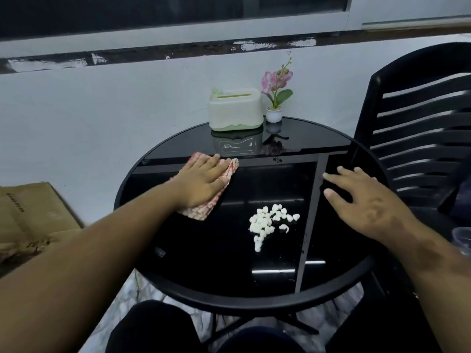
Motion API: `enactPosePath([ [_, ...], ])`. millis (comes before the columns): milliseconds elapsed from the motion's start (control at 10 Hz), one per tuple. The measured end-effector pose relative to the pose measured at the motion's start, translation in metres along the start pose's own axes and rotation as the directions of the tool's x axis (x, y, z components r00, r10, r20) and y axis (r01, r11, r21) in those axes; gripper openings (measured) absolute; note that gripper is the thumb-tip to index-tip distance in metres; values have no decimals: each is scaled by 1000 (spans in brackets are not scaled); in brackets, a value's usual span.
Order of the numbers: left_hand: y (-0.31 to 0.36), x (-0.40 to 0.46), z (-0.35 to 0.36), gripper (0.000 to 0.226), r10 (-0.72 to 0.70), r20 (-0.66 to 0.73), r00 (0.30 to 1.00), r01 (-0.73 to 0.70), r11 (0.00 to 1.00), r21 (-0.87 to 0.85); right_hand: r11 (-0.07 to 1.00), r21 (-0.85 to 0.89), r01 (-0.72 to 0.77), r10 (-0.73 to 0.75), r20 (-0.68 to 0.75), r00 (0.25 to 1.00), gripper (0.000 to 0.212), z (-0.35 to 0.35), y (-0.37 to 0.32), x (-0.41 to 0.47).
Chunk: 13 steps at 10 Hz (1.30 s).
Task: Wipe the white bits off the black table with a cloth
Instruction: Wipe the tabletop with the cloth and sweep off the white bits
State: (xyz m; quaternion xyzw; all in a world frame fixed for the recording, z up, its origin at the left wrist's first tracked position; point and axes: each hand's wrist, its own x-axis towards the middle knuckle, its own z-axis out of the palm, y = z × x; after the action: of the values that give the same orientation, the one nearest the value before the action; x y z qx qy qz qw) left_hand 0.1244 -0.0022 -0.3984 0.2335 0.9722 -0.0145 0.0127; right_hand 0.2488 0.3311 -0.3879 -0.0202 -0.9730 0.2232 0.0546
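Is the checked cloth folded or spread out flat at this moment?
Folded: the cloth lies as a small layered pad under the flat left hand on the black table, stacked edges showing at its near corner.

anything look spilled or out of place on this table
Yes. A heap of white bits lies loose on the black table, near its middle, apart from the cloth under the left hand. The tissue box and flower pot stand upright at the far edge.

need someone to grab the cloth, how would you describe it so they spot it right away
On the round black table, look at its left part, under the flat left hand. The cloth is the only fabric there, checked red and white, unlike the loose white bits beside it.
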Motion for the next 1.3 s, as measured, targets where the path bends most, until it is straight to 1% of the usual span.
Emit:
enactPosePath([
  [100, -2, 58, -9, 68, 127, 24, 992, -128, 992, -1, 990, -130, -49, 46, -28, 999, 58, 8, 7, -3],
  [200, 15, 108, -15, 57, 229, 31, 973, -228, 974, -4, 986, -157, -50, 41, -61, 997, 59, 10, 6, -3],
  [300, 41, 140, -21, 59, 342, 49, 938, -343, 939, 4, 986, -154, -67, 55, -82, 995, 59, 9, 6, -3],
  [400, 63, 152, -24, 67, 480, 39, 876, -481, 877, 11, 987, -141, -75, 62, -93, 994, 59, 8, 5, -3],
  [500, 71, 147, -18, 62, 625, 18, 781, -625, 780, 27, 991, -101, -87, 76, -108, 991, 63, 7, 4, -4],
  [600, 80, 124, -16, 56, 740, 2, 673, -740, 672, 21, 988, -74, -133, 121, -144, 982, 61, 6, 5, -4],
  [700, 92, 92, -16, 56, 802, 14, 597, -802, 597, 5, 975, -143, -170, 148, -150, 978, 57, 8, 6, -2],
  [900, 101, 58, -20, 56, 873, 40, 485, -874, 486, -12, 972, -153, -180, 159, -141, 977, 56, 9, 4, -1],
  [1000, 99, 65, -20, 58, 850, 38, 525, -848, 526, -68, 971, -157, -182, 160, -140, 977, 56, 10, 3, 0],
  [1100, 101, 87, -19, 59, 771, 19, 636, -767, 636, -86, 970, -160, -186, 164, -138, 977, 56, 9, 3, -1],
  [1200, 114, 112, -18, 59, 619, -18, 785, -619, 784, -46, 968, -163, -190, 170, -130, 977, 56, 9, 2, -1],
  [1300, 133, 122, -13, 64, 365, -50, 930, -367, 929, -51, 968, -159, -193, 175, -123, 977, 56, 8, 1, -1],
])
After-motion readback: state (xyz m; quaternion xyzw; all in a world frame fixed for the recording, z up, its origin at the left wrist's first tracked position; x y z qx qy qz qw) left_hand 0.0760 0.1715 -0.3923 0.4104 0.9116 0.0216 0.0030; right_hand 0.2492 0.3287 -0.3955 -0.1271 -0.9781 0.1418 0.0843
